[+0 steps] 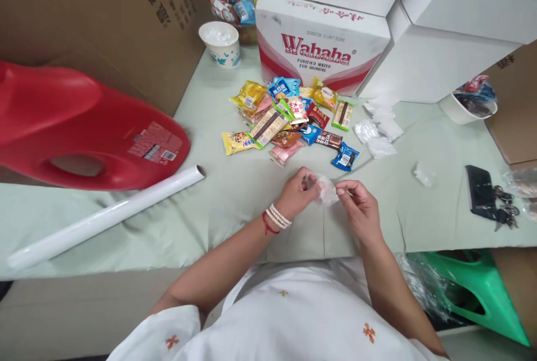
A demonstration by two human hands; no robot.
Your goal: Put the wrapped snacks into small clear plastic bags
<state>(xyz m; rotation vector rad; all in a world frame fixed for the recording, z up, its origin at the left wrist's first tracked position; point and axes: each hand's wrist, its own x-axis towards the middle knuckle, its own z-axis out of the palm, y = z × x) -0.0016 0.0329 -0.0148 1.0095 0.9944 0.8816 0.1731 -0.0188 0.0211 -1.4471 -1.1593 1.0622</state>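
My left hand (pixel 298 190) and my right hand (pixel 357 204) meet over the pale green table cover (pixel 235 193), both pinching a small clear plastic bag (pixel 327 190) held between them. Beads and a red string circle my left wrist. Just beyond my hands lies a heap of wrapped snacks (pixel 289 117) in several colours. To its right lie a few more clear plastic bags (pixel 377 131), and one crumpled bag (pixel 423 173) lies apart.
A red plastic jug (pixel 84 126) lies on its side at left, a white roll (pixel 109 215) in front of it. A Wahaha carton (pixel 323 53), white boxes, a paper cup (pixel 221 42), a bowl (pixel 465 109), a phone with keys (pixel 482 193) and a green stool (pixel 482 288) surround the work spot.
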